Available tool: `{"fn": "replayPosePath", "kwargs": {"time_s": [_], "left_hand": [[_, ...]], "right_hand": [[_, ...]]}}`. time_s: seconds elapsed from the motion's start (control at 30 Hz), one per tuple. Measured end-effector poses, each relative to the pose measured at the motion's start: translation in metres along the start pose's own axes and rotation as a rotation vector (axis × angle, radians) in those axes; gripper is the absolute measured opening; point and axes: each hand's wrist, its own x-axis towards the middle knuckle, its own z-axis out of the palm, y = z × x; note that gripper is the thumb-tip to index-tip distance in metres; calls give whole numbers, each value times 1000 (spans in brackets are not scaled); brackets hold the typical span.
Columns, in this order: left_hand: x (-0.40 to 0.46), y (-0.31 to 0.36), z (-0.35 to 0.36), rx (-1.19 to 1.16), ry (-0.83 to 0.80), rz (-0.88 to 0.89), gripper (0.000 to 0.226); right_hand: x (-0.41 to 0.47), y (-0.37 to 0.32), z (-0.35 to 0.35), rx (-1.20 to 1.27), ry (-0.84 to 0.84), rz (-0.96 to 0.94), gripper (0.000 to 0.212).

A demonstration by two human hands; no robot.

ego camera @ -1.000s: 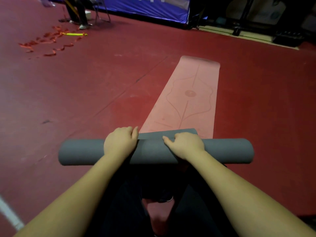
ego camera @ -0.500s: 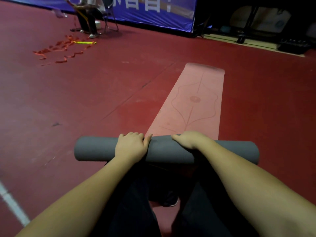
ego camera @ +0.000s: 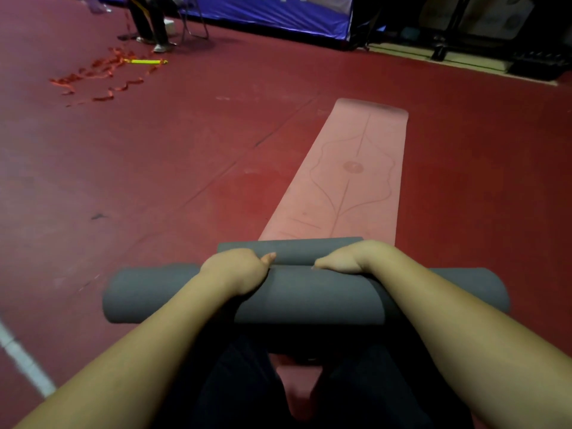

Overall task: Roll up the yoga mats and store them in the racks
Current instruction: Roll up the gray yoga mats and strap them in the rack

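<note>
Yoga mat point(ego camera: 346, 181), pink side up with a leaf-like outline and a central line printed on it, lies partly rolled on a dark red gym floor point(ego camera: 154, 181), its far edge flat and square to the room. At the near end a person leans over the grey roll point(ego camera: 303, 295) (the mat's underside shows grey), which lies crosswise with both ends reaching well past the flat strip. A narrower grey fold point(ego camera: 291, 249) sits just beyond the roll, touching it along a seam. The left hand point(ego camera: 235, 270) rests on top of the roll left of centre, fingers curled over the far side and thumb pointing along the seam; the right hand point(ego camera: 349, 258) mirrors it right of centre, fingers bent down over the far side, thumb toward the other hand. Both grip the roll; how tightly cannot be told.

Bare floor lies on either side of the flat strip and beyond its far edge. A white line point(ego camera: 24, 360) crosses the near-left corner. Red ribbon point(ego camera: 93, 75) and a yellow stick point(ego camera: 145, 61) lie scattered far left, near the legs of a second person point(ego camera: 148, 23) by a chair point(ego camera: 195, 23). A blue banner point(ego camera: 272, 13) lines the back, with dark equipment point(ego camera: 464, 29) to its right.
</note>
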Motion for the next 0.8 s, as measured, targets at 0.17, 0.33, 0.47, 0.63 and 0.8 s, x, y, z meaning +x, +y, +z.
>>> {"fn": "replayPosePath", "kwargs": {"time_s": [0.17, 0.33, 0.47, 0.63, 0.8], "left_hand": [[14, -4, -7, -42, -107, -21, 74], [28, -3, -15, -148, -187, -53, 69], [42, -3, -20, -271, -255, -83, 61], [56, -1, -24, -415, -383, -107, 45], [65, 3, -23, -296, -320, -65, 45]], "right_hand": [[7, -3, -1, -162, 205, -30, 60], [9, -3, 5, -206, 536, -105, 51], [-8, -4, 19, -257, 609, -101, 61], [-11, -2, 51, -329, 774, -104, 62], [2, -2, 61, -349, 928, -27, 79]]}}
